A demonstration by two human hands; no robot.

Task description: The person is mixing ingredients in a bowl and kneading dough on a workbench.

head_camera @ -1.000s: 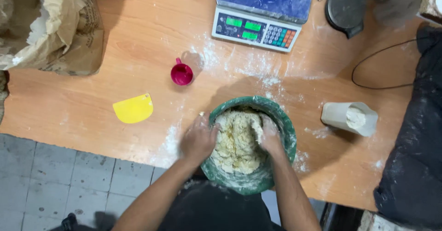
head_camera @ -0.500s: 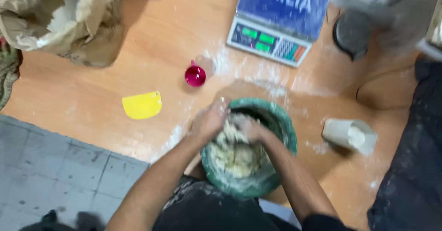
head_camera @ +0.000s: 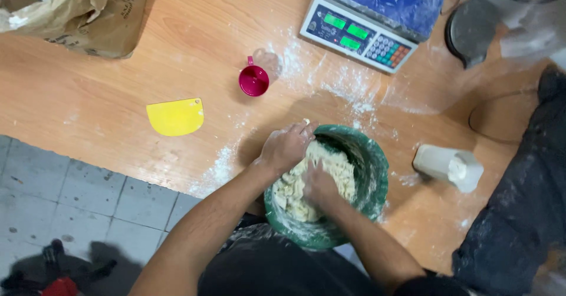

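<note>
Head view looks straight down: both hands work one pale lump of dough (head_camera: 321,175) inside one green bowl (head_camera: 371,172) at the counter's (head_camera: 194,42) near edge. Left hand (head_camera: 287,147), fingers curled, presses the dough's ten o'clock side; right hand (head_camera: 318,185), blurred, digs into its middle, grip unclear. Flour dusts the wooden counter; grey floor tiles (head_camera: 65,201) lie at eight o'clock. One yellow scraper (head_camera: 175,117), one pink cup (head_camera: 253,81), one scale (head_camera: 377,13), one white cup (head_camera: 448,167), one paper sack (head_camera: 88,10).
</note>
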